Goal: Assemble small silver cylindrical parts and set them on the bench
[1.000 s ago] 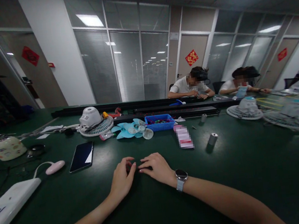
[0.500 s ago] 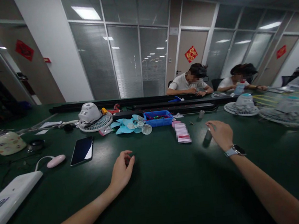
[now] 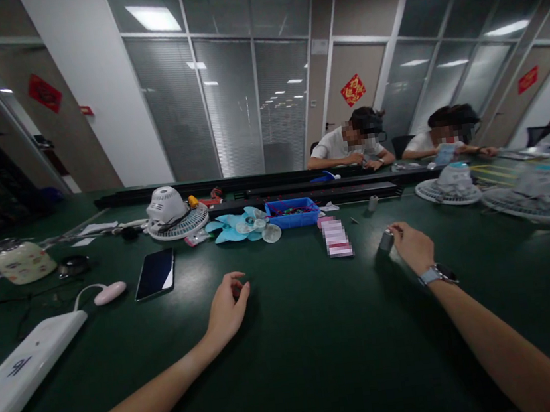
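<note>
My right hand (image 3: 413, 248), with a watch on its wrist, pinches the top of a small grey metal-looking cylinder (image 3: 386, 240) between thumb and fingertips. The cylinder is tilted slightly, at the table's right middle; whether its base touches the table I cannot tell. My left hand (image 3: 228, 306) rests on the green table (image 3: 293, 351), fingers loosely curved and the thumb apart, with nothing in it. Beyond the right hand are a second small grey cylinder (image 3: 373, 203) and a thin little rod (image 3: 354, 220). A blurred pink-and-white packet (image 3: 336, 237) lies left of the held cylinder.
Along the back are a blue tray (image 3: 317, 217) of wires, light-blue fan blades (image 3: 235, 229), a white fan body (image 3: 164, 205) and black rails (image 3: 304, 199). A phone (image 3: 156, 274), power bank-like white device (image 3: 34, 366) and jar (image 3: 21, 260) lie left. Co-workers (image 3: 333, 149) sit across.
My right hand has shifted slightly right, and the grey cylinder shows more clearly at its fingertips. The left hand stays in nearly the same place. The view has turned a little.
</note>
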The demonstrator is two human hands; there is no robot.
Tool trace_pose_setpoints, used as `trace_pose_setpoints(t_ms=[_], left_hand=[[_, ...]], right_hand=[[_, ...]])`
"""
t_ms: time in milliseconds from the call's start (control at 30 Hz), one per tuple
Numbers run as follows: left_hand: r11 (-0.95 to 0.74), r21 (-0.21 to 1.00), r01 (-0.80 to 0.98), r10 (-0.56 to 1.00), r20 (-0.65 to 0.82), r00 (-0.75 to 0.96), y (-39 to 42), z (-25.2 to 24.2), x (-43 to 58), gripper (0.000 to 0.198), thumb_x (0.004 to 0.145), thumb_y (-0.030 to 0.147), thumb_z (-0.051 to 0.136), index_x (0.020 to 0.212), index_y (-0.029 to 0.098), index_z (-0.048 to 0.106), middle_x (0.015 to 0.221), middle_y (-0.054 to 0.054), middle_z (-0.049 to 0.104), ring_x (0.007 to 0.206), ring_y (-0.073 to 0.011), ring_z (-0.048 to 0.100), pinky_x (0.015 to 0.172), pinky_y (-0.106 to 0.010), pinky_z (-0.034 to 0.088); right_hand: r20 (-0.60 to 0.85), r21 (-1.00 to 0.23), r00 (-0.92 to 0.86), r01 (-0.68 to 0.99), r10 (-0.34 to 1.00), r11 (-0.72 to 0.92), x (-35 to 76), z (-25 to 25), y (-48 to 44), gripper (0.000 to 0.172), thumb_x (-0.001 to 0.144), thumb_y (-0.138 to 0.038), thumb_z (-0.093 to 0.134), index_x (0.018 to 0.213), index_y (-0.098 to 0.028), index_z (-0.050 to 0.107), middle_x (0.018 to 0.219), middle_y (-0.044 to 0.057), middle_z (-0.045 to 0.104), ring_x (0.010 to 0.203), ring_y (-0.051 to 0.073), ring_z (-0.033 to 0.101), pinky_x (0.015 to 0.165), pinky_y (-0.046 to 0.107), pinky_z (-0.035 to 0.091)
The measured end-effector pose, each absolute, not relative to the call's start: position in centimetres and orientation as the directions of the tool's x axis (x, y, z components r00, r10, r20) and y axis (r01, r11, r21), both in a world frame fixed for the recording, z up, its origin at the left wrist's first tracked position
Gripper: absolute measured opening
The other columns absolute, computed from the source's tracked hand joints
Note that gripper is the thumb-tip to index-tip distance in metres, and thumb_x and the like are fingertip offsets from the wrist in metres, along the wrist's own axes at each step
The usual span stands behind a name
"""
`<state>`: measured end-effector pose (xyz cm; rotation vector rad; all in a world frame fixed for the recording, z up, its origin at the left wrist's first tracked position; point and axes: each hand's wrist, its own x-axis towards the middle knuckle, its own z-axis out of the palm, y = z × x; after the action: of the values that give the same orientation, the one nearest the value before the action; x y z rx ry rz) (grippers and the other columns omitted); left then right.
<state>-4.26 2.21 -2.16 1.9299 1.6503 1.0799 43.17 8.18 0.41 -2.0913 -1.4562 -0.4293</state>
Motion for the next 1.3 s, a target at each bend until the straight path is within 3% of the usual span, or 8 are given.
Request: trace_pose_setpoints(t_ms=[400,600,733,867,1033,1133,1300], left_hand=[[-0.233,0.696,0.679,0.952,0.306,0.013,2.2,-2.2,-4.3,0.037,0.090,0.042,0.045,0.117,0.017,0.051,0.090,-0.004,0.063,0.082,-0.0200,0.062,0.070,-0.032,0.049],[-0.249,0.702,0.667,0.949,0.315,0.023,2.3,-2.5,-4.4,0.038,0.090,0.041,0.047,0.119,0.018,0.050,0.092,-0.004,0.062,0.082,-0.0198,0.062,0.071,-0.032,0.049],[-0.255,0.711,0.656,0.947,0.321,0.021,2.3,-2.6,-4.4,0.037,0.090,0.040,0.048,0.119,0.017,0.051,0.091,-0.004,0.063,0.081,-0.0196,0.061,0.071,-0.032,0.049],[-0.288,0.715,0.637,0.934,0.355,0.024,2.0,-2.4,-4.2,0.034,0.091,0.038,0.047,0.118,0.018,0.050,0.092,-0.003,0.062,0.082,-0.0191,0.061,0.073,-0.032,0.049],[-0.463,0.633,0.620,0.859,0.492,0.140,0.6,-1.4,-3.5,0.031,0.094,0.037,0.050,0.120,0.020,0.052,0.095,-0.004,0.060,0.089,-0.0197,0.058,0.081,-0.034,0.049],[-0.582,0.548,0.601,0.792,0.551,0.265,-0.2,-0.6,-3.1,0.033,0.094,0.034,0.052,0.125,0.024,0.054,0.103,-0.005,0.060,0.096,-0.0200,0.056,0.088,-0.036,0.047],[-0.625,0.516,0.586,0.771,0.525,0.361,-0.4,0.1,-2.5,0.031,0.093,0.035,0.054,0.122,0.027,0.062,0.112,-0.007,0.057,0.106,-0.0221,0.052,0.092,-0.038,0.045]], right_hand=[[0.470,-0.297,0.419,0.904,0.777,-0.307,43.0,0.1,8.0,0.037,0.095,-0.043,0.038,0.105,-0.019,0.065,0.087,0.014,0.071,0.075,0.025,0.066,0.061,0.031,0.040],[0.424,-0.292,0.427,0.899,0.799,-0.326,43.1,-0.7,7.9,0.051,0.089,-0.058,0.045,0.116,-0.016,0.055,0.086,0.014,0.070,0.074,0.027,0.066,0.063,0.033,0.043],[0.451,-0.336,0.424,0.896,0.785,-0.291,42.0,-0.1,7.6,0.050,0.087,-0.054,0.050,0.117,-0.014,0.052,0.086,0.014,0.070,0.076,0.029,0.067,0.064,0.034,0.045],[0.529,-0.498,0.302,0.867,0.793,0.002,35.9,1.6,6.5,0.045,0.085,-0.048,0.057,0.120,-0.020,0.050,0.097,0.009,0.071,0.084,0.025,0.069,0.068,0.033,0.049],[0.470,-0.569,-0.238,0.655,0.850,0.498,23.9,1.5,3.1,0.044,0.087,-0.042,0.060,0.126,-0.026,0.049,0.103,0.004,0.070,0.088,0.019,0.069,0.078,0.033,0.053],[0.425,-0.554,-0.422,0.579,0.801,0.599,19.4,0.4,1.3,0.050,0.087,-0.036,0.061,0.134,-0.028,0.045,0.103,0.003,0.070,0.089,0.020,0.068,0.082,0.035,0.052],[0.400,-0.574,-0.456,0.551,0.795,0.606,18.0,-0.4,0.7,0.066,0.088,-0.031,0.060,0.146,-0.029,0.029,0.113,0.004,0.068,0.097,0.022,0.067,0.088,0.039,0.051]])
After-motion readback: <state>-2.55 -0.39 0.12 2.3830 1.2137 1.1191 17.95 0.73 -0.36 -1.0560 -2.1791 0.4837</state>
